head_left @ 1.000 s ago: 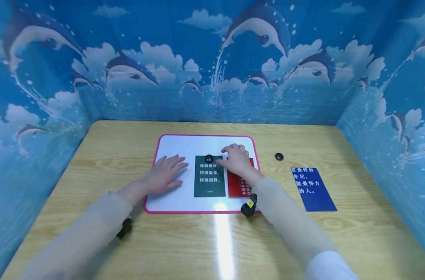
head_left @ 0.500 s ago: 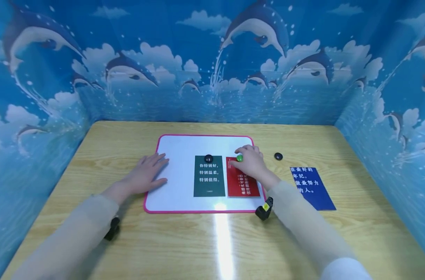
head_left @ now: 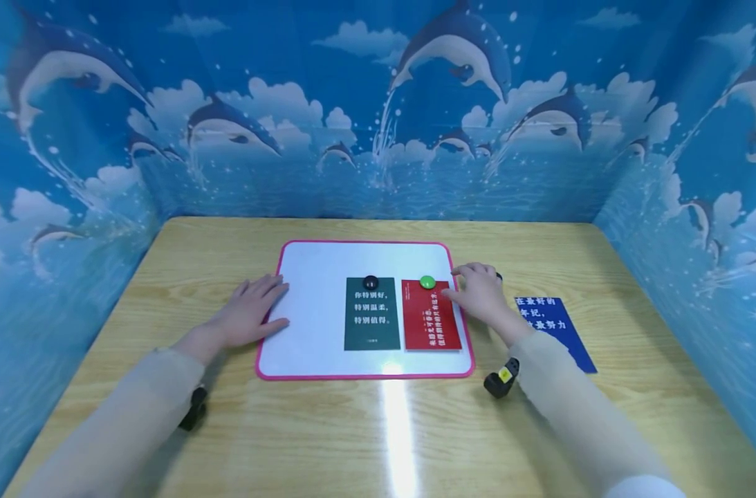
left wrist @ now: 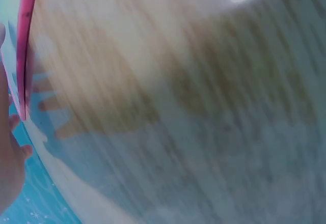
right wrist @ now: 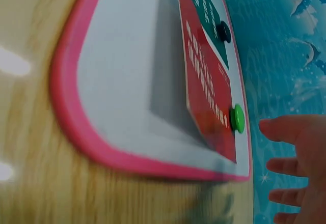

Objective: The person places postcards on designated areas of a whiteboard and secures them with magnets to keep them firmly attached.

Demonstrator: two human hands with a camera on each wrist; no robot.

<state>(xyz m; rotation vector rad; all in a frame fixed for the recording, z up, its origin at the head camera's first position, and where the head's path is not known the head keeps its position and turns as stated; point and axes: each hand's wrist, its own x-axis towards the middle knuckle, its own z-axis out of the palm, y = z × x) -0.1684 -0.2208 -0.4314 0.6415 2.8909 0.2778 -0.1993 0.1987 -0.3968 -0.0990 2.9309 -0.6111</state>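
wooden table, whiteboard, dolphin backdrop

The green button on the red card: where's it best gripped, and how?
Probably pinch the green button by opposite edges of its round rim, coming from the right, where the right hand is: it stands knob-like off the red card.

The person's left hand and right hand are bare below long, plain sleeves, the left sleeve and right sleeve both pale greyish beige. White cloth shows farther up the right arm. Each wrist bears a small black camera, the right camera rounded at one end and marked with a yellow label, the left camera partly hidden
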